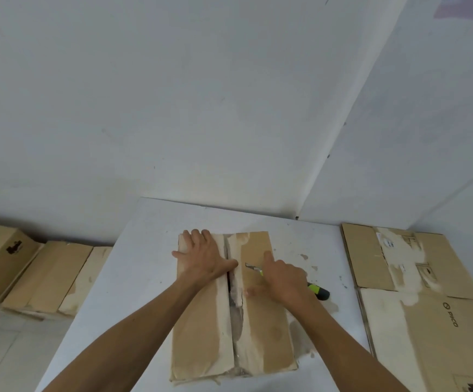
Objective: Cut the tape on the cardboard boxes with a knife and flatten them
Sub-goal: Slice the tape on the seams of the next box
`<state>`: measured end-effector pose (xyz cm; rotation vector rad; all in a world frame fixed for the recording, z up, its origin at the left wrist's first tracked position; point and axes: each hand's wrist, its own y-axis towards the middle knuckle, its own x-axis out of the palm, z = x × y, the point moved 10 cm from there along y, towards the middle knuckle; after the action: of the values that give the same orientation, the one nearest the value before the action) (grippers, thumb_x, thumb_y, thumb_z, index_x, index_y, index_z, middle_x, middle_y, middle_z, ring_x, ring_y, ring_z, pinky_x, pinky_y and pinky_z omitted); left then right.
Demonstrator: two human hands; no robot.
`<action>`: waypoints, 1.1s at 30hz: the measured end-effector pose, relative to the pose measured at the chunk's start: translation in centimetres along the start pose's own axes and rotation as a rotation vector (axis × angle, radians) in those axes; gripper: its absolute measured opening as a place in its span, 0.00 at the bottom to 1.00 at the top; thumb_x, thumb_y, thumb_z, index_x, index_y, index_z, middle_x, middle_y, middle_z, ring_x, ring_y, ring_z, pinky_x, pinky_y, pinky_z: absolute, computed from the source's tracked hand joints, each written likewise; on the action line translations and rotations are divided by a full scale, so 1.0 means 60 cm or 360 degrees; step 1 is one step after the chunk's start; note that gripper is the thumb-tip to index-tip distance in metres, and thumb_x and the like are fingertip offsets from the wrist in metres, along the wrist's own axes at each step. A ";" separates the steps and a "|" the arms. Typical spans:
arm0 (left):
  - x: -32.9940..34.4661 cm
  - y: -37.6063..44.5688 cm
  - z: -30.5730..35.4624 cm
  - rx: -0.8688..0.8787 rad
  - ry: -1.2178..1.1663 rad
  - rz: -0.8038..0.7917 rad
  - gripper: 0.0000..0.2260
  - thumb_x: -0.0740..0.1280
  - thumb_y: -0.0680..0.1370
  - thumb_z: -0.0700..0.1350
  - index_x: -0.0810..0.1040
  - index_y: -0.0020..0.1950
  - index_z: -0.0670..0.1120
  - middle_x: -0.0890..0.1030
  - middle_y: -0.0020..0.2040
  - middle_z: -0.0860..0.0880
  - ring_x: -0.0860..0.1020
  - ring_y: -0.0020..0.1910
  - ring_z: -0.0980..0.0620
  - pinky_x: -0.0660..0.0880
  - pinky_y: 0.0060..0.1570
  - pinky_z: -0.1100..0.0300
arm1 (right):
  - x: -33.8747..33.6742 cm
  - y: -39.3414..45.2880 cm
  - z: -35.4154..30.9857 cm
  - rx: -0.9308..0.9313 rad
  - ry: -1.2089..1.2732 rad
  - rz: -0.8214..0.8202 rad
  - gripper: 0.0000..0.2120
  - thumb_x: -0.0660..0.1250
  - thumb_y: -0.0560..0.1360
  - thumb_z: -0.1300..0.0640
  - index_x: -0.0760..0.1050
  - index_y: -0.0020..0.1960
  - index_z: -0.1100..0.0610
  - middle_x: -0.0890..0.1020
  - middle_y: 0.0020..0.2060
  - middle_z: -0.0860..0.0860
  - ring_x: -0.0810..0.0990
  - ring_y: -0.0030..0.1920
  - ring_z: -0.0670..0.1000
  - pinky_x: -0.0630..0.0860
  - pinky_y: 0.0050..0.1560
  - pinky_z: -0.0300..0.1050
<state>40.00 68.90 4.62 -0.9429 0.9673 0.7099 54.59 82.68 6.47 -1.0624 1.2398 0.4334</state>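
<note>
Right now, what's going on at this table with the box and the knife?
A person is working on a cardboard box lying on a white table. The left hand presses flat on the left flap beside the centre seam, which is already split open. The right hand holds a knife with a green and black handle, blade over the right flap. Flattened boxes lie to the right; more boxes sit left.

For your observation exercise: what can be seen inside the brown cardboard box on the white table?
Through the parted centre seam of the brown cardboard box only a dark narrow gap shows; closed flaps and the left hand hide the interior.
</note>
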 end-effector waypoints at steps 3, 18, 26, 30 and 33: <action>-0.020 0.008 0.005 0.0132 -0.0009 0.0117 0.44 0.64 0.64 0.71 0.64 0.71 0.44 0.66 0.67 0.47 0.63 0.70 0.44 0.71 0.60 0.37 | -0.028 0.032 -0.001 -0.0015 0.0076 0.0102 0.34 0.52 0.78 0.25 0.62 0.66 0.54 0.80 0.48 0.52 0.79 0.42 0.54 0.76 0.43 0.50; -0.034 0.034 0.033 0.0625 0.0159 -0.0028 0.42 0.62 0.62 0.71 0.64 0.70 0.48 0.66 0.66 0.51 0.64 0.65 0.49 0.71 0.60 0.44 | -0.055 0.139 -0.079 -0.0558 -0.0486 0.0279 0.28 0.48 0.84 0.33 0.67 0.66 0.55 0.84 0.50 0.53 0.83 0.46 0.56 0.67 0.39 0.48; -0.034 0.033 0.032 0.0760 0.0167 -0.0168 0.49 0.61 0.63 0.70 0.59 0.78 0.45 0.63 0.72 0.51 0.60 0.73 0.49 0.68 0.66 0.43 | -0.046 0.165 -0.075 -0.0632 -0.0182 0.0070 0.24 0.47 0.84 0.34 0.69 0.56 0.51 0.81 0.47 0.49 0.80 0.46 0.53 0.75 0.43 0.51; -0.036 0.034 0.025 0.0787 0.0196 -0.0218 0.51 0.62 0.64 0.69 0.55 0.80 0.43 0.61 0.73 0.50 0.59 0.75 0.47 0.68 0.68 0.42 | -0.054 0.170 -0.084 -0.0728 -0.0143 0.0011 0.23 0.49 0.84 0.33 0.72 0.56 0.49 0.80 0.47 0.48 0.79 0.47 0.51 0.72 0.42 0.50; -0.041 0.032 0.024 0.0791 0.0169 -0.0222 0.53 0.65 0.64 0.68 0.52 0.81 0.42 0.57 0.76 0.49 0.56 0.78 0.46 0.66 0.71 0.42 | -0.059 0.173 -0.082 -0.0742 -0.0075 -0.0043 0.23 0.51 0.83 0.33 0.74 0.55 0.49 0.79 0.46 0.48 0.77 0.48 0.51 0.73 0.44 0.50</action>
<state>37.92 70.80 6.58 -0.6042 1.0943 0.2802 42.72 84.51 5.61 -1.4508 1.1057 0.7455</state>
